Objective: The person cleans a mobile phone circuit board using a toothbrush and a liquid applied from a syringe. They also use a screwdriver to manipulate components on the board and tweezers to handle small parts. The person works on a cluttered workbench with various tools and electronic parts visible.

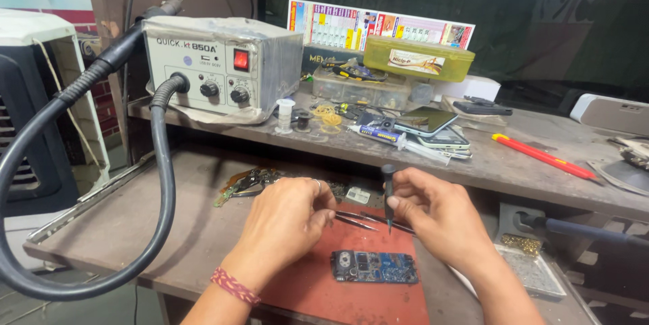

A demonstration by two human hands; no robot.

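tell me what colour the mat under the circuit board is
Dull red mat, seen in the head view.

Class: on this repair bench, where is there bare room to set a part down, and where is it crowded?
Bare: the lower bench between the black hose and the left hand; also the red mat below the circuit board. Crowded: the upper shelf around the phones.

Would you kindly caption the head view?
Left hand holds tweezers, right hand a screwdriver, above a circuit board.
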